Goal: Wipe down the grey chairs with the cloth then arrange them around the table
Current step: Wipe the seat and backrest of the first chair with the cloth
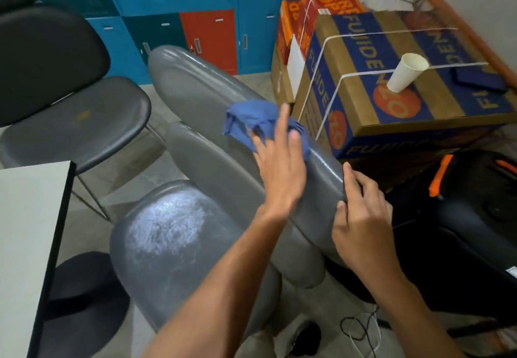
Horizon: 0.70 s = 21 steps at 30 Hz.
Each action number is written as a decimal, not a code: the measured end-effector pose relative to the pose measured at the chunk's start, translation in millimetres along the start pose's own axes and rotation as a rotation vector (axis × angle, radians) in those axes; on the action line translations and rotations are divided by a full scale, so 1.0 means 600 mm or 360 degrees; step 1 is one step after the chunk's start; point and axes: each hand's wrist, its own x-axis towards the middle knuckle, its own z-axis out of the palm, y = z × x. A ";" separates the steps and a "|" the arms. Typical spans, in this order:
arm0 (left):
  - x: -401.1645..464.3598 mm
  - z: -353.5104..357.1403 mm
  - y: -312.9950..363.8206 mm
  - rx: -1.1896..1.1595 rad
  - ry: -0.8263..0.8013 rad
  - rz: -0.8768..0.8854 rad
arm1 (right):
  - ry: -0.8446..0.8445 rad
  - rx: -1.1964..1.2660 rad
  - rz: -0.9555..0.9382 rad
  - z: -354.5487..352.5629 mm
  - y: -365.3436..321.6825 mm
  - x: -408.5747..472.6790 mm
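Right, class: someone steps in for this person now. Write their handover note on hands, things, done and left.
Left hand: flat, fingers straight, pressing the crumpled blue cloth on the near grey plastic chair's backrest.
Right hand: grips that backrest's edge, steadying it.
Seat shows wipe streaks; backrest wiping under way.
Left: finish it, wipe the second grey chair beyond, then set them round the white table.
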 end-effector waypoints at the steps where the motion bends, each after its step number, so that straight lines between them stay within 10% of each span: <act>1: -0.037 0.003 0.006 0.0016 -0.0078 0.0109 | -0.0013 0.0019 0.0009 0.001 0.001 0.001; 21: -0.272 -0.130 -0.046 -0.0243 -0.0208 0.0040 | -0.0171 0.0590 -0.0238 -0.023 -0.012 -0.170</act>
